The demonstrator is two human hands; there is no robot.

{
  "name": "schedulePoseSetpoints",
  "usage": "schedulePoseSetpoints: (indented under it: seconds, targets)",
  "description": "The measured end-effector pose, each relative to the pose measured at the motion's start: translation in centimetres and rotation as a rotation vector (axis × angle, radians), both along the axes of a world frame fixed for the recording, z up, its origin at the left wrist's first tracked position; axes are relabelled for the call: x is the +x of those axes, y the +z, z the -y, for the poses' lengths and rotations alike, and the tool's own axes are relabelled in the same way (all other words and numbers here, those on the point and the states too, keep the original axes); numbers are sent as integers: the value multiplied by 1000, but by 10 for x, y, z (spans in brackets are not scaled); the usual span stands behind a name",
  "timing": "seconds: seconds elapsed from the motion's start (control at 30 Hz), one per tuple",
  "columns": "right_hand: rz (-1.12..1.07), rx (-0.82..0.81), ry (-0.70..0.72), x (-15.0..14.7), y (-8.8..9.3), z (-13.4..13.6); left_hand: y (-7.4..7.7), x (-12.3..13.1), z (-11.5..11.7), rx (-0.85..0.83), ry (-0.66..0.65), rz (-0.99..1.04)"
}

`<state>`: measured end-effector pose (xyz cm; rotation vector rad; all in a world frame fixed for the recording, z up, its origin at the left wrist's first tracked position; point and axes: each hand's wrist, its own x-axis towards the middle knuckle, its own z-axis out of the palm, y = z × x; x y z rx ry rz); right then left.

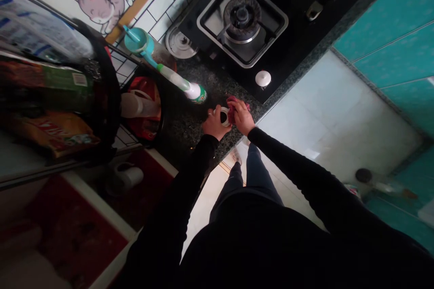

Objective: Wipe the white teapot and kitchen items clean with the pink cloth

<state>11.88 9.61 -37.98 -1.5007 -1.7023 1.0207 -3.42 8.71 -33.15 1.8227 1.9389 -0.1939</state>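
My left hand (215,125) is wrapped around a small white jar (225,109) with an open top. The jar's inside looks dark, and I cannot tell whether that is contents or shadow. Pressed against the jar's right side is a dark red cloth (232,103), with the fingers of my right hand (243,118) closed on it. A white lid with a knob (263,79) lies on the near left corner of the black gas cooktop (288,40). Just beyond my left hand stands a white and green spray bottle (196,92).
A gas burner (242,16) with a metal pan support lies beyond the lid. Left of my hands are a turquoise container (139,44), a wire rack (124,61) with food packets, and a white jug (134,104). The dark speckled counter (183,133) ends close to my body.
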Motion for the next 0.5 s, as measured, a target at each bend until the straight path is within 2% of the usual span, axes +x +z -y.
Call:
schedulePoseSetpoints:
  seconds: [0.2,0.27,0.33,0.5]
  targets:
    - [486,-18,503,23,17,-45,-4,-1,1,28,-36,-19]
    - [585,8,580,22,20,-52,-5,-1,2,37,-35,-22]
    - [604,-19,511,16,21,-49,-5,0,3,41,-26,-23]
    - [415,-257,108,-4,16,-30,-4,4,4,43,21,-10]
